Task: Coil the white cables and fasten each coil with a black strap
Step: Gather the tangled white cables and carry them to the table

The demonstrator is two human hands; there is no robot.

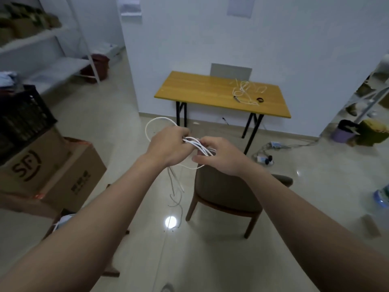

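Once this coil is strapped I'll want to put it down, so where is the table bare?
The table is bare across its left half, from the left edge to the loose white cable. The right part is crowded: that cable sprawls there, with a black strap at its near right side.

Left hand (168, 144) and right hand (219, 154) both grip a partly coiled white cable (197, 145); its ends dangle floorward.

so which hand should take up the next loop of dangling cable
Right, probably: the left hand grips the looped white cable, while the right hand only pinches strands beside it, freer to fetch the hanging tail.
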